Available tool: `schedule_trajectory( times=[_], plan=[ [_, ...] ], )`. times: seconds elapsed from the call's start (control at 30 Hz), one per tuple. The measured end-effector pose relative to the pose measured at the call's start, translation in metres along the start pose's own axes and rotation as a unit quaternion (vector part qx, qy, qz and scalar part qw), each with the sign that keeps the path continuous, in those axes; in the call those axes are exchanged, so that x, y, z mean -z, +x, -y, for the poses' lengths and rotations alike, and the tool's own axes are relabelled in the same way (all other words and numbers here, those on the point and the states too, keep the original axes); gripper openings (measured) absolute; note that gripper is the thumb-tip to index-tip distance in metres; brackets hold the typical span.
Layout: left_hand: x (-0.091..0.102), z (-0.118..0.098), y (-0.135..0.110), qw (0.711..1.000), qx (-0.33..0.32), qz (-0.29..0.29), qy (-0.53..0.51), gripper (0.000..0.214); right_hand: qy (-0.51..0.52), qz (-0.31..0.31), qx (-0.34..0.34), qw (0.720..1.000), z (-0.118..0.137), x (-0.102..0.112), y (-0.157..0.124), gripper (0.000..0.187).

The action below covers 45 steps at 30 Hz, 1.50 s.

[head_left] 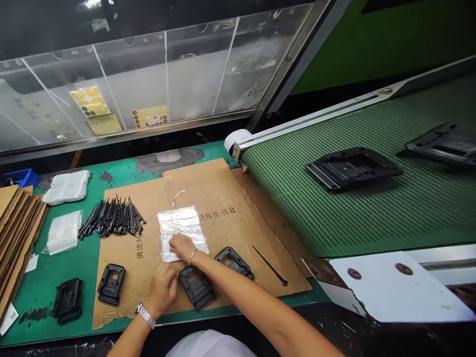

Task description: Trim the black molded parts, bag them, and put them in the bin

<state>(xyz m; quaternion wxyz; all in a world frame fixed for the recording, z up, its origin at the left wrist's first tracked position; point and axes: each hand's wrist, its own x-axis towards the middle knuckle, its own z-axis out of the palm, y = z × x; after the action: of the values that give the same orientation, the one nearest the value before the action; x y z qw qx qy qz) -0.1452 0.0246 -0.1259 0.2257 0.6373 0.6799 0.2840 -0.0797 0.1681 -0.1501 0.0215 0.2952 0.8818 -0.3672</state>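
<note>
My right hand (182,247) lies over a stack of clear plastic bags (186,220), with its curled fingers pressed on the top plastic bag. Just below the stack is my left hand (162,288), fingers closed; what they hold, if anything, is hidden. Between my wrists rests a black plastic frame (197,287), partly under my right forearm. Another black frame (235,263) lies beyond that forearm. Further left are a third black frame (111,283) on the cardboard and one more frame (67,300) on the green table.
A pile of black screw-like rods (113,217) lies left, and a single long rod (270,266) right. Bag bundles (64,232) and stacked cardboard (18,248) stand at far left. On the right a green conveyor belt (282,198) carries black parts (353,168).
</note>
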Motion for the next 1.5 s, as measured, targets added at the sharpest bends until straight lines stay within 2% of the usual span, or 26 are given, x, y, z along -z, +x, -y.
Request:
schedule_trajectory(
  times=[0.07, 0.2, 0.3, 0.4, 0.43, 0.47, 0.53, 0.6, 0.63, 0.67, 0.7, 0.8, 0.87, 0.93, 1.0, 1.07, 1.2, 1.3, 1.37, 1.4, 1.47, 1.5],
  plan=[
    [0.004, 0.015, 0.004, 0.996, 0.071, -0.061, 0.007, 0.026, 0.033, 0.0, -0.005, 0.999, -0.003, 0.001, 0.0, 0.005],
    [0.001, 0.035, 0.016, 0.99, 0.105, -0.093, 0.021, 0.032, 0.145, -0.026, -0.015, 0.989, -0.009, 0.009, -0.001, 0.012],
    [-0.005, 0.036, 0.027, 0.99, 0.096, -0.06, 0.079, 0.037, 0.261, -0.064, -0.029, 0.963, -0.012, 0.019, -0.001, 0.021],
    [-0.01, 0.033, 0.034, 0.984, 0.103, -0.015, 0.143, 0.038, 0.382, -0.091, -0.041, 0.919, -0.011, 0.032, -0.001, 0.038],
    [-0.01, 0.031, 0.036, 0.983, 0.112, -0.018, 0.141, 0.038, 0.417, -0.096, -0.043, 0.903, -0.009, 0.037, -0.001, 0.042],
    [-0.009, 0.03, 0.037, 0.984, 0.119, -0.036, 0.127, 0.037, 0.449, -0.098, -0.046, 0.887, -0.006, 0.041, -0.002, 0.046],
    [-0.002, 0.026, 0.04, 0.985, 0.116, -0.107, 0.07, 0.04, 0.498, -0.092, -0.05, 0.861, 0.003, 0.047, -0.007, 0.049],
    [0.011, 0.022, 0.046, 0.979, 0.091, -0.184, -0.019, 0.056, 0.53, -0.07, -0.052, 0.844, 0.014, 0.051, -0.014, 0.049],
    [0.018, 0.019, 0.05, 0.975, 0.073, -0.198, -0.068, 0.064, 0.547, -0.05, -0.051, 0.834, 0.02, 0.053, -0.018, 0.048],
    [0.026, 0.016, 0.055, 0.974, 0.056, -0.188, -0.113, 0.07, 0.568, -0.029, -0.051, 0.821, 0.025, 0.054, -0.022, 0.047],
    [0.034, 0.013, 0.06, 0.976, 0.044, -0.154, -0.148, 0.069, 0.59, -0.011, -0.054, 0.805, 0.03, 0.055, -0.027, 0.045],
    [0.051, 0.006, 0.073, 0.976, 0.053, -0.042, -0.208, 0.036, 0.655, -0.015, -0.094, 0.749, 0.038, 0.06, -0.042, 0.047],
    [0.056, 0.006, 0.075, 0.968, 0.074, -0.018, -0.24, 0.028, 0.676, -0.03, -0.116, 0.727, 0.038, 0.064, -0.054, 0.051],
    [0.059, 0.007, 0.074, 0.961, 0.086, -0.014, -0.263, 0.028, 0.676, -0.013, -0.115, 0.728, 0.035, 0.067, -0.067, 0.049],
    [0.062, 0.008, 0.071, 0.959, 0.089, -0.015, -0.268, 0.027, 0.655, 0.009, -0.111, 0.748, 0.031, 0.068, -0.08, 0.043],
    [0.067, 0.008, 0.068, 0.96, 0.083, -0.016, -0.267, 0.025, 0.63, 0.007, -0.119, 0.768, 0.028, 0.067, -0.09, 0.04],
    [0.076, -0.001, 0.063, 0.969, 0.061, 0.0, -0.239, 0.025, 0.569, -0.033, -0.137, 0.81, 0.027, 0.06, -0.104, 0.043],
    [0.075, -0.012, 0.056, 0.978, 0.055, -0.021, -0.199, 0.024, 0.509, -0.103, -0.127, 0.845, 0.032, 0.056, -0.109, 0.047],
    [0.071, -0.018, 0.05, 0.983, 0.056, -0.072, -0.162, 0.023, 0.502, -0.127, -0.103, 0.849, 0.035, 0.055, -0.113, 0.049],
    [0.068, -0.021, 0.047, 0.982, 0.06, -0.102, -0.145, 0.023, 0.515, -0.118, -0.091, 0.844, 0.036, 0.054, -0.115, 0.049],
    [0.065, -0.026, 0.041, 0.979, 0.066, -0.147, -0.127, 0.024, 0.55, -0.065, -0.077, 0.829, 0.035, 0.053, -0.12, 0.049],
    [0.064, -0.029, 0.038, 0.978, 0.063, -0.152, -0.129, 0.024, 0.559, -0.033, -0.073, 0.825, 0.034, 0.053, -0.124, 0.049]
  ],
)
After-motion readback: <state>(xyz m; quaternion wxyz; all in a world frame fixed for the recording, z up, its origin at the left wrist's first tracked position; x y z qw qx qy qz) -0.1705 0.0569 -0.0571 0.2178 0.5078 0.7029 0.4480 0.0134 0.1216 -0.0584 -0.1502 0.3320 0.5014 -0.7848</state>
